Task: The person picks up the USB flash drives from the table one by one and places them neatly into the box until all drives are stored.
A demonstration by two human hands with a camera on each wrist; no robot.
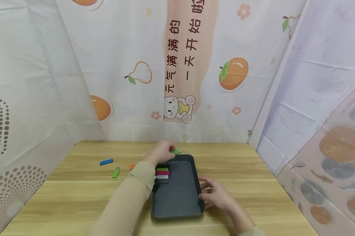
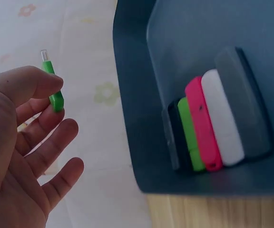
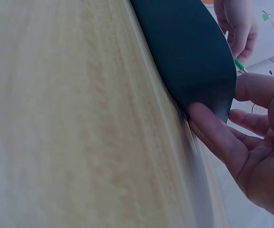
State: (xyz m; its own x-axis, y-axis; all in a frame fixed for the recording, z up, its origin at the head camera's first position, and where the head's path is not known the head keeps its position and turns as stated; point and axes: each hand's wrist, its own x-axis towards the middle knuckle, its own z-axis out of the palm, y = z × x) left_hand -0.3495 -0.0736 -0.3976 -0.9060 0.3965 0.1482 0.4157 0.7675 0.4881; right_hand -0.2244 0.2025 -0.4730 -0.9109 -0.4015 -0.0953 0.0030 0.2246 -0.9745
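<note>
My left hand (image 1: 162, 152) pinches a green USB flash drive (image 1: 176, 151) between thumb and fingers, just beyond the tray's far edge. In the left wrist view its silvery plug (image 2: 44, 55) points up and away from the hand. A dark grey tray (image 1: 178, 196) lies in front of me. Along its left side inside stand a green stick (image 2: 190, 135), a pink stick (image 2: 202, 121), a white stick (image 2: 222, 118) and a grey stick (image 2: 246, 109), side by side with black pieces. My right hand (image 1: 217, 195) grips the tray's right wall, fingers at the rim.
Left of the tray lie a blue USB stick (image 1: 106, 162), another green one (image 1: 115, 172) and an orange piece (image 1: 132, 166) partly behind my left sleeve. The wooden table (image 1: 239, 164) ends at a printed curtain (image 1: 130, 108).
</note>
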